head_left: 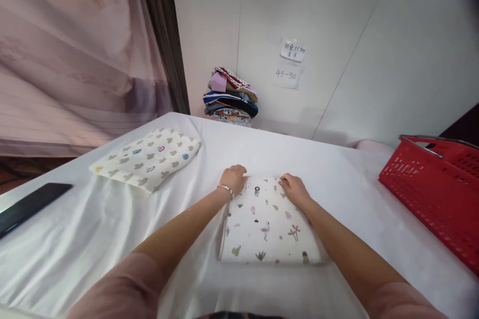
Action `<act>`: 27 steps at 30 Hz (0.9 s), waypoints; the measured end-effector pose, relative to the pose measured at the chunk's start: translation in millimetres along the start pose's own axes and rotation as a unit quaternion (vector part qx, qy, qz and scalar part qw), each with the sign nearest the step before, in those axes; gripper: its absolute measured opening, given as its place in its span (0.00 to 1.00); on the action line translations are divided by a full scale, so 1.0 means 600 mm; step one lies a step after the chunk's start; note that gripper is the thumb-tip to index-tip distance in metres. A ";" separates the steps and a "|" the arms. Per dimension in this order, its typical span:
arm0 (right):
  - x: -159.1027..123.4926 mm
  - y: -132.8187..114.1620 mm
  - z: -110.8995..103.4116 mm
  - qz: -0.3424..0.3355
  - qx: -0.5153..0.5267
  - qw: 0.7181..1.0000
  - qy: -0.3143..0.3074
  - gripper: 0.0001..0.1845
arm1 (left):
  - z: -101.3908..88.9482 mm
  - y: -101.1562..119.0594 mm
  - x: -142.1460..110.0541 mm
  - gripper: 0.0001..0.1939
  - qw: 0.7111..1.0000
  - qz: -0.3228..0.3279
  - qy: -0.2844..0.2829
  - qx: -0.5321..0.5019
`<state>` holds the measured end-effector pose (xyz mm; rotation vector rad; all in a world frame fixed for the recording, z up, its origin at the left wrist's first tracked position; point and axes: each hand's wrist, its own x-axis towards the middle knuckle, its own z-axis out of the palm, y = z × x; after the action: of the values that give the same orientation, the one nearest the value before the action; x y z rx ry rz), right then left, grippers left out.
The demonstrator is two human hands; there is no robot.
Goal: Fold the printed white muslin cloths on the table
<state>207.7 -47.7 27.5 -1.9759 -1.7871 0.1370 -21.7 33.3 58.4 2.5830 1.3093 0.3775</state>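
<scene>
"What's nearest?"
"One folded flamingo-print cloth point(275, 224), five o'clock, on one white counter point(337, 169). One left hand point(232, 179) rests at its eleven-o'clock corner, grip unclear; one right hand point(295, 190) pinches its one-o'clock corner."
"Which step?"
"Squaring the fold, apparently; the next move calls for level corners."
"Beyond?"
"One dark slab point(33, 204), eight; one red basket point(434, 197), four; one patterned cloth point(149, 159), nine; one clothes stack point(231, 97), twelve; two paper notes point(293, 52), one."
</scene>
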 end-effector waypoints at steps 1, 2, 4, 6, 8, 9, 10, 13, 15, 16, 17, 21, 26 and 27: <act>0.001 0.001 0.000 -0.006 -0.005 1.000 -0.001 0.09 | 0.001 0.011 -0.006 0.14 0.999 0.036 0.010 0.016; 0.001 0.002 0.000 -0.012 -0.012 1.000 -0.003 0.09 | 0.005 0.020 -0.013 0.17 0.997 0.071 0.012 0.026; 0.002 0.003 0.000 -0.025 -0.026 0.999 -0.008 0.11 | 0.018 0.033 -0.026 0.24 0.993 0.110 -0.012 0.036; -0.002 0.000 -0.002 -0.031 -0.039 0.999 -0.009 0.12 | 0.033 0.035 -0.034 0.30 0.992 0.104 -0.058 0.035; -0.011 -0.007 -0.004 -0.039 -0.055 0.998 0.006 0.14 | 0.045 0.028 -0.037 0.35 0.992 0.083 -0.093 0.031; -0.019 -0.013 -0.005 -0.050 -0.063 0.997 0.011 0.16 | 0.048 0.024 -0.036 0.36 0.991 0.079 -0.101 0.030; -0.027 -0.020 -0.006 -0.069 -0.070 0.995 0.010 0.18 | 0.050 0.021 -0.035 0.37 0.991 0.078 -0.104 0.031; -0.051 -0.041 -0.006 -0.141 -0.075 0.985 -0.060 0.25 | 0.049 0.017 -0.032 0.38 0.991 0.084 -0.103 0.034; -0.058 -0.049 -0.002 -0.152 -0.075 0.979 -0.116 0.28 | 0.048 0.017 -0.031 0.38 0.991 0.085 -0.100 0.036; -0.059 -0.051 0.000 -0.146 -0.077 0.977 -0.134 0.29 | 0.048 0.018 -0.031 0.38 0.991 0.084 -0.098 0.038; -0.059 -0.052 0.002 -0.137 -0.080 0.977 -0.146 0.30 | 0.048 0.018 -0.030 0.38 0.991 0.083 -0.096 0.040; -0.053 -0.049 0.006 -0.117 -0.089 0.976 -0.164 0.33 | 0.048 0.018 -0.025 0.38 0.991 0.082 -0.094 0.042; -0.056 -0.053 0.003 -0.109 -0.087 0.977 -0.160 0.33 | 0.043 0.030 -0.039 0.39 0.993 0.087 -0.066 0.041; -0.056 -0.055 0.002 -0.109 -0.085 0.978 -0.159 0.33 | 0.044 0.032 -0.045 0.39 0.993 0.093 -0.055 0.046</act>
<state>172.2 -78.2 31.6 -1.9406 -2.2760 0.2488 -14.3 -2.0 36.0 2.7685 1.0762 0.2074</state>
